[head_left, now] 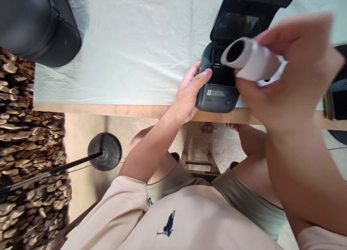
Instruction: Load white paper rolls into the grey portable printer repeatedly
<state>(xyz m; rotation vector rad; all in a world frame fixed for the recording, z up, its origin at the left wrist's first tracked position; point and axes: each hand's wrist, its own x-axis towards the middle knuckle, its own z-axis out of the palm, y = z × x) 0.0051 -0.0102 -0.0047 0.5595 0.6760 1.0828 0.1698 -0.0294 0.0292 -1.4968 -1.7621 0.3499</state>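
My left hand grips the left side of a dark grey label printer, its thumb over the edge of the open bay. The printer's black lid is swung up and back, so the hollow inside shows. In my right hand is a white paper roll with a dark hollow core, held between thumb and fingers just above the right part of the bay. Motion blurs the right hand somewhat. The roll hides part of the printer's right side.
A pale cloth covers the table, whose wooden front edge faces me. A black zipped case stands at the back left. A phone-like dark object lies at the right. Below are a round stand base and stacked firewood.
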